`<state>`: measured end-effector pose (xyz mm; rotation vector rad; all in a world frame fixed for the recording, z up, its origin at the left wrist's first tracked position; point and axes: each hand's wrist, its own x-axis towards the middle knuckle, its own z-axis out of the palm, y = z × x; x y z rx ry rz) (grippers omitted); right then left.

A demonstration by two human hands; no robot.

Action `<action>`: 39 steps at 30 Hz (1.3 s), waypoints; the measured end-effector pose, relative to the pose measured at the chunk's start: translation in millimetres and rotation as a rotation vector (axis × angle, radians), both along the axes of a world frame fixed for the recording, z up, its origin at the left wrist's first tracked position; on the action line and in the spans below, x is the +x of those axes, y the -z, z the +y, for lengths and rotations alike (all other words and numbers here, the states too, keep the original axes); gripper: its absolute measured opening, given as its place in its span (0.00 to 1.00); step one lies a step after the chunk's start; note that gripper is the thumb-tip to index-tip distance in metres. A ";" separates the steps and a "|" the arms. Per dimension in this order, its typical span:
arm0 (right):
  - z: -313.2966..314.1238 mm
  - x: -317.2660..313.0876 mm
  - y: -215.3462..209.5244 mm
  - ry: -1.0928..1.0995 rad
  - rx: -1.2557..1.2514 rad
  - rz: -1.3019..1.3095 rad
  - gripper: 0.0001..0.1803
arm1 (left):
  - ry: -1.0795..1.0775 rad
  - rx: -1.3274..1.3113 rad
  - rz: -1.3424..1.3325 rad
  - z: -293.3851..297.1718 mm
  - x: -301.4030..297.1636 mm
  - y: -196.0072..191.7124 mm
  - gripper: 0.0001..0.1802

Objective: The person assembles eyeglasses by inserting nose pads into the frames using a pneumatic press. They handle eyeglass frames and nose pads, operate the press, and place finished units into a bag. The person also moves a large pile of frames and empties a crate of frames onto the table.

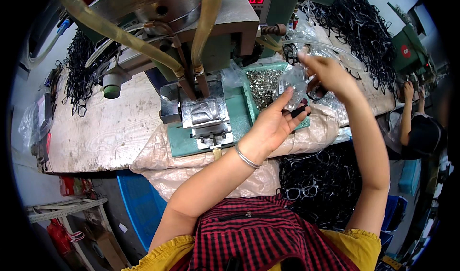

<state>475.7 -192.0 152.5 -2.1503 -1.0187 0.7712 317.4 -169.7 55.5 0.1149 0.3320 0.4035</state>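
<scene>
Centrally, the left hand (275, 122) lies open, cradling a black eyeglass frame (299, 112); the right hand (330, 74), right of centre, seemingly pinches a clear plastic bag (293, 81).

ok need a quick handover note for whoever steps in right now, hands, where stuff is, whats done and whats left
Left hand: open, palm up, under a clear plastic bag; a small black piece rests at its fingers.
Right hand: pinching the bag from above.
Green tray of small metal parts sits just behind the hands, beside the press fixture.
Black eyeglass frames are piled at the lap.
Done: cannot tell from this view.
Left: the fixture appears unloaded.
</scene>
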 end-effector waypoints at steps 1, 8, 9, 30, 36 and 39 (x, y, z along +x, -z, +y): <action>-8.9 -9.5 1.7 -0.027 -0.058 -0.088 0.43 | -0.023 0.009 -0.001 -2.0 1.3 -1.5 0.19; -31.0 -35.3 56.5 -0.048 0.332 -0.608 0.15 | -0.041 0.102 0.070 -12.5 1.7 2.9 0.34; -25.4 -21.9 64.9 -0.050 0.369 -0.553 0.12 | -0.019 0.123 0.050 -12.4 -8.5 4.0 0.36; 31.4 -36.7 17.4 -0.348 0.174 -0.649 0.13 | -0.735 1.079 0.485 22.5 -0.4 34.4 0.35; 34.5 -34.9 12.5 -0.321 0.205 -0.677 0.12 | -0.736 1.045 0.392 17.4 2.3 26.1 0.37; 38.1 -31.4 12.6 -0.375 0.170 -0.718 0.12 | -0.733 1.030 0.376 15.5 2.0 20.3 0.38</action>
